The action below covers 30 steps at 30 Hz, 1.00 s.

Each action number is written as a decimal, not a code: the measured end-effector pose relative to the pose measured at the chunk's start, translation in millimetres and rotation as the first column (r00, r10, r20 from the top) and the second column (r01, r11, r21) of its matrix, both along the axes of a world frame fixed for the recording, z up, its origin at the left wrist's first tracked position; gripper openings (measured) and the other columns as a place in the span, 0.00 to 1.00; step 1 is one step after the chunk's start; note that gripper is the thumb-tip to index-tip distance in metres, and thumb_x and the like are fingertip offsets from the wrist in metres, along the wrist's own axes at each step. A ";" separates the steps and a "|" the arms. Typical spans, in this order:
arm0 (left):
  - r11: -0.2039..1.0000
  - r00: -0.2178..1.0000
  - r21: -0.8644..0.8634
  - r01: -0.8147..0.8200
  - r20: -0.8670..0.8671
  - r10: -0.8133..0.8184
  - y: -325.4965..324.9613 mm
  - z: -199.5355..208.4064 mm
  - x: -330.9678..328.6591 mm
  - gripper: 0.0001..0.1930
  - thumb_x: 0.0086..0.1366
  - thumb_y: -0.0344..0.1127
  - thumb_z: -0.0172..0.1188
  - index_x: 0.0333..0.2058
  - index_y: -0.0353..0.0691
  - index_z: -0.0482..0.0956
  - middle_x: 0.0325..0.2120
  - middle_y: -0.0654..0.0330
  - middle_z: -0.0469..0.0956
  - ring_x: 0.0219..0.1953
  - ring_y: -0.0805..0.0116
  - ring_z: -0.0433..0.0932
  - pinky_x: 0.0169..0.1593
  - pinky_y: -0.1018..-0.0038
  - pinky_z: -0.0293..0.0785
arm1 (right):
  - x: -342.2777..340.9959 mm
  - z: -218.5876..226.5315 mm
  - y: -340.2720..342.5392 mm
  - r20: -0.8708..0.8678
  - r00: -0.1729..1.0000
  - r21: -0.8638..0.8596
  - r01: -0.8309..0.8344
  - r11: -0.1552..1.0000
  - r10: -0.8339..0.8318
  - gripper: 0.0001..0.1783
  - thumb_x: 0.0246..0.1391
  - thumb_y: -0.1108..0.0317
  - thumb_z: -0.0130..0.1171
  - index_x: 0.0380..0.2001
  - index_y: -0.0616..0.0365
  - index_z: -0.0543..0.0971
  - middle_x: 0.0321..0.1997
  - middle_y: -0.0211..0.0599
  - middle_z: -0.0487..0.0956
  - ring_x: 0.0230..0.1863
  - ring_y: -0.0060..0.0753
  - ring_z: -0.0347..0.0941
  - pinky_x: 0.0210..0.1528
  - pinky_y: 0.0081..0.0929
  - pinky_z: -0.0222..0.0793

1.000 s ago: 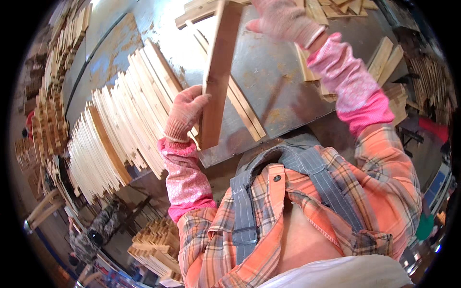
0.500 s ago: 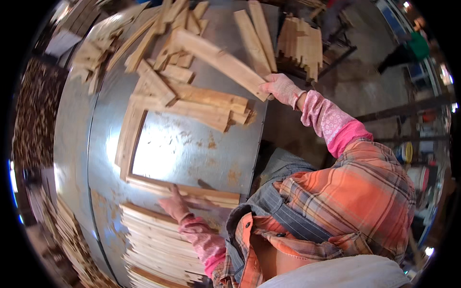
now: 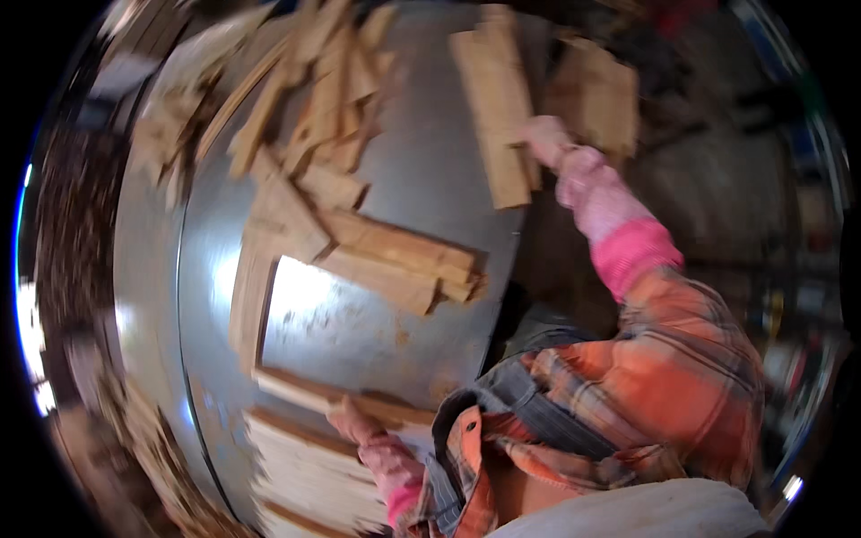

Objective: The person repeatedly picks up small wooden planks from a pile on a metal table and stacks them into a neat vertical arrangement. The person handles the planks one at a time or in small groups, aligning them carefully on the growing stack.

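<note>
My right hand (image 3: 545, 142), in a pale glove, is at the right edge of a wooden board (image 3: 493, 117), its fingers closed on that edge. This board lies at the far right of the metal table (image 3: 413, 125), alongside another board. My left hand (image 3: 354, 421) touches a long, narrow board (image 3: 296, 387) near me; motion blur hides how its fingers are set. Beyond that board, more boards lie around a bare, shiny patch of metal: a long one (image 3: 251, 309) on the left and a short stack (image 3: 395, 269) on the far side.
Loose boards (image 3: 332, 90) lie crisscrossed at the far left. A row of pale strips (image 3: 305, 466) is stacked beside my left forearm. Another wood stack (image 3: 601, 99) stands past the table's right edge. Wood pieces (image 3: 161, 457) are piled at lower left.
My right hand has moved the board away from the middle pile to the far right, where it now lies with the others. My view has shifted slightly; my left hand stays by the near board.
</note>
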<state>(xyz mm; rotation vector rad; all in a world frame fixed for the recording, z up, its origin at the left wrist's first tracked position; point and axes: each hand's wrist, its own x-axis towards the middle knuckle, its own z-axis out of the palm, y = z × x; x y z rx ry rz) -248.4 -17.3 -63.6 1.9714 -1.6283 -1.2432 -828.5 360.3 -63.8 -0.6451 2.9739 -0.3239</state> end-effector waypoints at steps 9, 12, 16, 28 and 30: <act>0.972 0.929 -0.195 -0.128 0.320 0.187 9.1 -12.4 18.0 0.34 0.52 0.46 0.72 0.57 0.38 0.75 0.48 0.44 0.83 0.51 0.46 0.83 0.55 0.58 0.79 | 56.1 102.4 -294.9 0.067 0.785 -0.133 -0.605 0.785 0.616 0.37 0.58 0.55 0.64 0.68 0.56 0.70 0.64 0.53 0.77 0.66 0.55 0.71 0.68 0.43 0.67; 0.969 0.919 -0.100 -0.226 0.310 0.246 15.0 1.8 6.7 0.34 0.54 0.43 0.71 0.59 0.41 0.74 0.50 0.44 0.82 0.52 0.46 0.82 0.55 0.58 0.79 | 123.0 93.9 -424.2 0.241 0.649 -0.110 -0.720 0.685 0.722 0.37 0.56 0.49 0.66 0.63 0.60 0.74 0.61 0.55 0.78 0.64 0.57 0.73 0.65 0.44 0.69; 0.954 0.903 -0.069 -0.292 0.308 0.299 21.5 -1.7 6.2 0.37 0.56 0.44 0.70 0.63 0.43 0.70 0.53 0.42 0.80 0.56 0.44 0.80 0.59 0.56 0.76 | 215.9 111.9 -475.9 0.418 0.604 0.219 -0.792 0.570 0.679 0.42 0.52 0.49 0.71 0.65 0.59 0.71 0.63 0.55 0.77 0.63 0.56 0.73 0.65 0.49 0.68; 0.969 0.931 0.026 -0.244 0.285 0.227 10.5 15.5 3.4 0.32 0.55 0.44 0.69 0.57 0.39 0.71 0.55 0.40 0.76 0.55 0.37 0.79 0.60 0.54 0.76 | 232.0 63.4 -348.6 0.332 0.818 0.268 -0.559 0.784 0.470 0.56 0.51 0.58 0.72 0.76 0.63 0.53 0.75 0.60 0.63 0.77 0.55 0.58 0.77 0.41 0.56; 0.973 0.929 -0.029 -0.228 0.293 0.226 11.0 18.7 4.8 0.31 0.55 0.43 0.69 0.56 0.38 0.73 0.54 0.39 0.78 0.55 0.37 0.79 0.60 0.54 0.76 | 237.2 60.7 -342.9 0.371 0.812 0.279 -0.560 0.780 0.450 0.54 0.52 0.59 0.70 0.76 0.65 0.53 0.73 0.61 0.65 0.75 0.56 0.60 0.76 0.43 0.57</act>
